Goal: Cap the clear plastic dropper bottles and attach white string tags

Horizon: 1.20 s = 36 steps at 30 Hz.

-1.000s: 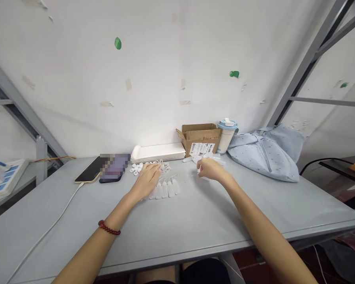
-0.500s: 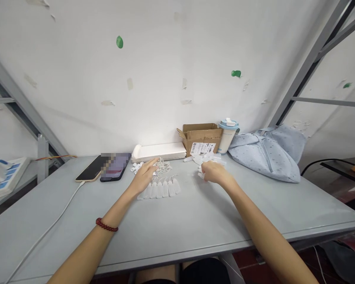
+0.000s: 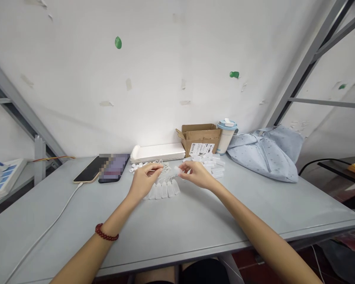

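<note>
My right hand (image 3: 197, 173) pinches a small translucent plastic piece (image 3: 176, 170) between thumb and fingertips. Facing it, my left hand (image 3: 144, 180) has its thumb and forefinger pressed together; whatever they hold is too small to make out. Behind the fingertips lies a tangle of thin white cords (image 3: 166, 167). Below the hands, a row of translucent plastic sleeves (image 3: 164, 190) with cords at their tops lies side by side, its left end partly covered by my left hand. More clear plastic pieces (image 3: 217, 171) lie loosely beyond my right hand. Small white caps (image 3: 133, 167) sit behind my left hand.
Two phones (image 3: 88, 170) lie on the left, one with a white cable (image 3: 56, 217). A white stack (image 3: 158, 152), an open cardboard box (image 3: 202, 138) and a lidded cup (image 3: 225, 138) stand along the wall. A blue cloth bag (image 3: 263, 156) rests at the right on the grey table (image 3: 171, 236).
My right hand has moved left from the pile of clear pieces, bringing one piece along. My left hand has shifted slightly and its fingers have closed into a pinch.
</note>
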Each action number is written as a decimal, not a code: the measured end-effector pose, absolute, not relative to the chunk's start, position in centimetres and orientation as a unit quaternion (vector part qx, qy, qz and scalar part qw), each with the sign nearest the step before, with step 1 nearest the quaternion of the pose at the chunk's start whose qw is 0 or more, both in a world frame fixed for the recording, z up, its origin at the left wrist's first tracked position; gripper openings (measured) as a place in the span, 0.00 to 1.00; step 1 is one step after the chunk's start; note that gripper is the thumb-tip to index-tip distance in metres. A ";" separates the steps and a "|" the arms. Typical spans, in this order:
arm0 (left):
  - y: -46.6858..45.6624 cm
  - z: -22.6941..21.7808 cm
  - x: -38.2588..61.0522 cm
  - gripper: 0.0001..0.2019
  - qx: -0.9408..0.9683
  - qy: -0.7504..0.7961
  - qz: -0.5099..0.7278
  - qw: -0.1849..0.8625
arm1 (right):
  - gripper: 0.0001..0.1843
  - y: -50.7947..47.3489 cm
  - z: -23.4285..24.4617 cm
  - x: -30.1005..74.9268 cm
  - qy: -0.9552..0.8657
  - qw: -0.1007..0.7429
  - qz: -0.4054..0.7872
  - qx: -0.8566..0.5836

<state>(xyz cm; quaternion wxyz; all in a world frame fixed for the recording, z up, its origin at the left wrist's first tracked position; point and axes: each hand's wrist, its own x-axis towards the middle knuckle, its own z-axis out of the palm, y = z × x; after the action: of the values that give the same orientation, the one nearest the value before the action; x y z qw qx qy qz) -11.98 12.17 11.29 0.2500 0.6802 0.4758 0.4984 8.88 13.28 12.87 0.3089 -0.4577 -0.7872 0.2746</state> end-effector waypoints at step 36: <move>11.0 11.5 -11.1 0.11 0.733 0.424 0.461 0.267 | 0.20 12.7 11.3 7.3 -0.707 0.386 0.469 -0.362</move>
<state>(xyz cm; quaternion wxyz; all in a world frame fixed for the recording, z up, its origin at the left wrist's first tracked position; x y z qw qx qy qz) -11.13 11.01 11.51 0.2672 0.7326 0.4240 0.4606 7.34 12.70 11.34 0.3859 -0.3625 -0.7067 0.4693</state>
